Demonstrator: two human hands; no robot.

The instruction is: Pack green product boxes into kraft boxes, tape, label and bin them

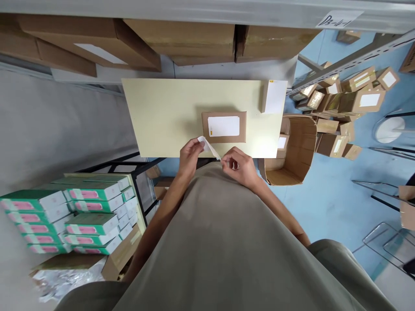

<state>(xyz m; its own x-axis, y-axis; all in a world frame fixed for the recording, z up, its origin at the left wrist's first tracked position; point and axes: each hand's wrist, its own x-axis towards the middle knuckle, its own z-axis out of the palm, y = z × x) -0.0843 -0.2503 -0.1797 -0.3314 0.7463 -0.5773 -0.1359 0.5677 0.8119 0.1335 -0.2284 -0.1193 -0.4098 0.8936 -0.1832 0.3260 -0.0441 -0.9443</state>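
Note:
A white paper label is stretched between my two hands, just in front of a small cardboard box. My left hand pinches the label's upper left end. At its lower right end, the fingertips of my right hand are closed on the label's corner. The cardboard box lies on a pale yellow table and has a white label on its top face. At the table's far right corner sits a stack of white labels.
Shelved cartons line the far side. Right of the table stands an open carton with a box inside; a pile of parcels lies on the blue floor beyond. Several green and white boxes are stacked at left, above an open carton with plastic wrap.

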